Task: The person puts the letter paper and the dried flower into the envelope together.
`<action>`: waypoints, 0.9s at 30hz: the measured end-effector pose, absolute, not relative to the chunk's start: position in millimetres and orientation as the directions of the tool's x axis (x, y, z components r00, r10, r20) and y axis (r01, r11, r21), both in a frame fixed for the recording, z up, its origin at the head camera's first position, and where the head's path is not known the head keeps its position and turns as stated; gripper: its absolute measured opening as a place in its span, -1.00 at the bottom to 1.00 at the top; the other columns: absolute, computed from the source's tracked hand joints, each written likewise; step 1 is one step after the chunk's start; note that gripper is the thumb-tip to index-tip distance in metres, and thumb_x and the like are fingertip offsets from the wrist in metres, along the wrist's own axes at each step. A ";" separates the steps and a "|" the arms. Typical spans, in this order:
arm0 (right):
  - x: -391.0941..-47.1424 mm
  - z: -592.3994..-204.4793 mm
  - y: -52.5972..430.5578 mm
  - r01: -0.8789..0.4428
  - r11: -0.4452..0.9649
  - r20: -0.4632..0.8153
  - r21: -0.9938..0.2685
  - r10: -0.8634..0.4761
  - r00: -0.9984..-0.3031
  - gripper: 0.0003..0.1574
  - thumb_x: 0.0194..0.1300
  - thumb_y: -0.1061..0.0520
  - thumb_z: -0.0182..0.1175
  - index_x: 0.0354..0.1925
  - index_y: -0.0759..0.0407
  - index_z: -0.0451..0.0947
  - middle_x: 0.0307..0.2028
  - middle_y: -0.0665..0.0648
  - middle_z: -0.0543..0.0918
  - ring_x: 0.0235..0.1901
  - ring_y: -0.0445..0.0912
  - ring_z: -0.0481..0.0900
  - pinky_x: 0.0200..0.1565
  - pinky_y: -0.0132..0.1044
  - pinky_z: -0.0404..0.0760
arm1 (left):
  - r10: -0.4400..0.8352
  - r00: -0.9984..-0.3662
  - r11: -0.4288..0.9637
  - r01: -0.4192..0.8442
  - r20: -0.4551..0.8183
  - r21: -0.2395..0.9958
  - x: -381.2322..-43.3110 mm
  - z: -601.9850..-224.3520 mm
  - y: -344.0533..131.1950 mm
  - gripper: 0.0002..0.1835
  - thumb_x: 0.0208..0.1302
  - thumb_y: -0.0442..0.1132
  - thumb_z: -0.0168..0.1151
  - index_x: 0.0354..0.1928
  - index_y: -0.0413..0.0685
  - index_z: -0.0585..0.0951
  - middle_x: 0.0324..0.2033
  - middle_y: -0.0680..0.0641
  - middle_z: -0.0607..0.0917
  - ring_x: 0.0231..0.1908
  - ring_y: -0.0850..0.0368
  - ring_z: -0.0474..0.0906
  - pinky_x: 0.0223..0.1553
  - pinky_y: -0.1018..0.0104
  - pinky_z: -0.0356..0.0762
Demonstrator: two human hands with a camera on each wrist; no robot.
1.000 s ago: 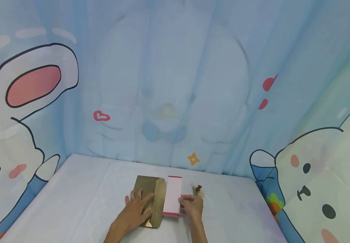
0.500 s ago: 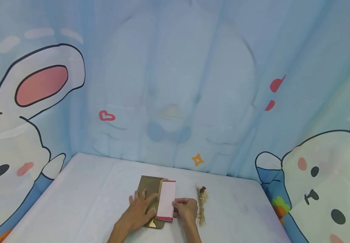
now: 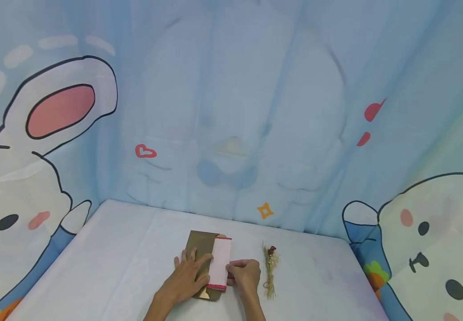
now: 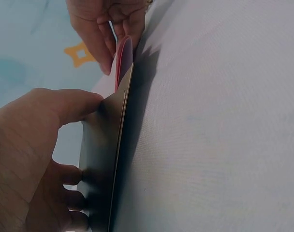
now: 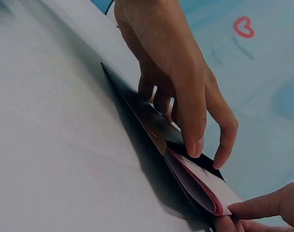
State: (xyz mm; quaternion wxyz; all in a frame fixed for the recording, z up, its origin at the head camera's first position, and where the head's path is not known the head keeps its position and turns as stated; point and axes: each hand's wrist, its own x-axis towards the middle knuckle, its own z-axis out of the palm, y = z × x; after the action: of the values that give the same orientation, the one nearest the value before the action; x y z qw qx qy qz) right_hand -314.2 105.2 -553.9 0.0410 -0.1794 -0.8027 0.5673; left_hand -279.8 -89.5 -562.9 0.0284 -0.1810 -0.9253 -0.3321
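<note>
Pink card (image 3: 220, 263), pinched by right hand (image 3: 246, 274), partly hides gold envelope (image 3: 202, 244) (left hand (image 3: 184, 278) atop envelope, fingers spread).

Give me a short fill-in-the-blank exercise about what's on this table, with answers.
1. The right hand pinches the folded pink card by its ____ (long/short) edge.
2. The left hand rests on the ____ (gold/silver) envelope.
3. In the head view, the dried flower bundle lies to the card's ____ (left/right).

Missing words: long; gold; right.
</note>
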 end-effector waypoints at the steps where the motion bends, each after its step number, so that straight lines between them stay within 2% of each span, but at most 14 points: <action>1: -314.6 -554.3 104.7 0.234 0.293 -0.131 -0.927 0.332 -0.934 -0.91 0.03 0.38 0.43 -0.40 0.34 0.72 -0.58 0.14 0.74 -0.63 -0.12 0.70 -0.59 -0.29 0.68 | 0.316 -0.933 0.716 0.354 0.173 0.601 -279.9 -563.0 -89.4 -0.40 0.44 0.07 0.16 0.46 0.25 0.32 0.43 -0.57 0.21 0.38 -0.80 -0.03 0.24 -0.72 -0.05; 15: -316.5 -552.3 86.6 0.149 0.336 -0.035 -0.930 0.322 -0.946 -0.92 -0.04 0.44 0.40 -0.47 0.38 0.71 -0.63 0.18 0.72 -0.72 -0.11 0.67 -0.64 -0.27 0.67 | 0.312 -0.931 0.713 0.361 0.189 0.601 -281.7 -564.2 -87.8 -0.41 0.43 0.08 0.16 0.45 0.25 0.34 0.43 -0.55 0.22 0.38 -0.79 0.00 0.23 -0.72 -0.04; 27: -318.5 -555.8 68.6 0.137 0.305 -0.048 -0.942 0.283 -0.958 -0.92 -0.02 0.48 0.40 -0.44 0.43 0.71 -0.61 0.24 0.73 -0.73 -0.07 0.69 -0.63 -0.27 0.67 | 0.303 -0.934 0.715 0.353 0.187 0.603 -281.9 -565.6 -89.8 -0.39 0.44 0.07 0.14 0.48 0.25 0.30 0.45 -0.53 0.20 0.41 -0.75 -0.04 0.26 -0.70 -0.06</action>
State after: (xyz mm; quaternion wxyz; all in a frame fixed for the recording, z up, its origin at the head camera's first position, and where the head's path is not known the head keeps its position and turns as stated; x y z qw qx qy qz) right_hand -318.5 68.6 -555.8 0.0632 -0.1304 -0.8054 0.5748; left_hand -281.9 -89.8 -565.6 0.0375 -0.1772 -0.9254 -0.3330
